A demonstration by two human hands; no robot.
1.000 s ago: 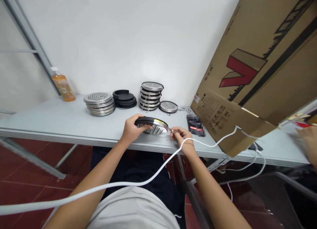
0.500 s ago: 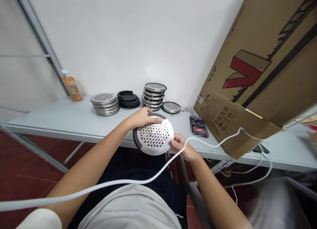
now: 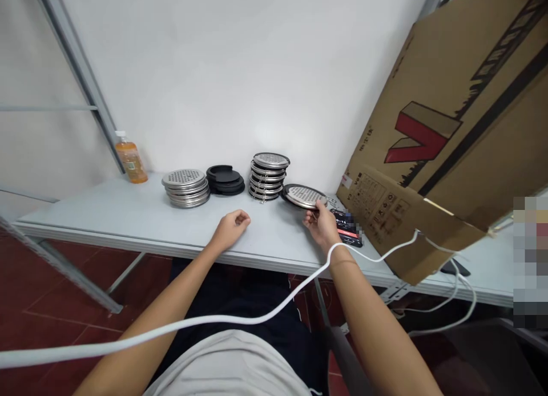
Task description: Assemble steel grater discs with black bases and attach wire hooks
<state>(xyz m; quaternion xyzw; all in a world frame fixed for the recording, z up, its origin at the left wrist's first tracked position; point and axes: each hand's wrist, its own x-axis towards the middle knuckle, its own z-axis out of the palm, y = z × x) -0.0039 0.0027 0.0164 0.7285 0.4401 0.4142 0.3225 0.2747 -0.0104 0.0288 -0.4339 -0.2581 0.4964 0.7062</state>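
Right hand [image 3: 321, 225] is gripping 1 perforated disc [image 3: 305, 197], black-edged, by its near right rim: thumb is pressing on top, fingers are closing underneath. Left hand [image 3: 232, 229] is hovering or resting over the desk [image 3: 269, 239], can't tell which; its fingers are half-curling, leaving a small gap, nothing showing in them. Disc is sitting just right of the clipped stack [image 3: 269, 177], left of the box [image 3: 411, 179]; can't tell whether its underside is touching anything.

Handling it well is probably depending on a firm rim pinch, since most of the weight is hanging beyond the thumb. Holding it level should be helping, as should giving the clipped stack some room and not trapping fingers under the rim. White cable [image 3: 240, 318] is crossing in front of the right wrist, so snagging is looking possible.

Counts: 1 disc is being held; clipped stack is showing roughly 6, edges blending; left metal stack [image 3: 185, 189] is showing at least 4; black pieces [image 3: 225, 181] are numbering at least 3. Also showing: 1 orange bottle [image 3: 132, 162], 1 phone [image 3: 349, 229], 1 box.
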